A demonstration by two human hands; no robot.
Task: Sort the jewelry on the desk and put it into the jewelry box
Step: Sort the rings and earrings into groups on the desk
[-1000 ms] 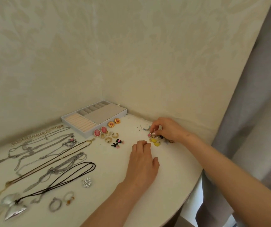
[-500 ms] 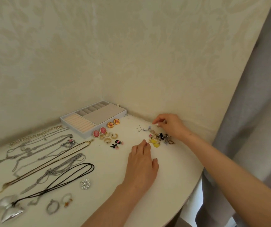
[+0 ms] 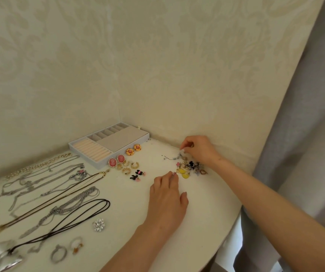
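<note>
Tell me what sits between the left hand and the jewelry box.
Head view, going out from the left hand: two black bow earrings, small gold ear cuffs, then two pink oval earrings beside the jewelry box.

The jewelry box [image 3: 122,139], a grey open tray, sits in the wall corner: cream ring rolls at left, small compartments along the back, a flat beige panel at right. Just in front lie paired pink cameo earrings [image 3: 116,160], orange round earrings [image 3: 133,149], gold ear cuffs [image 3: 127,167] and black bow earrings [image 3: 137,175]. To the right lies an unsorted earring pile [image 3: 191,167]. The right hand [image 3: 199,150] pinches a pale piece [image 3: 181,153] at the pile's far edge. Necklaces [image 3: 49,183] lie spread out at left, with a crystal flower [image 3: 98,224] and two rings [image 3: 58,254] nearer the front edge.
</note>
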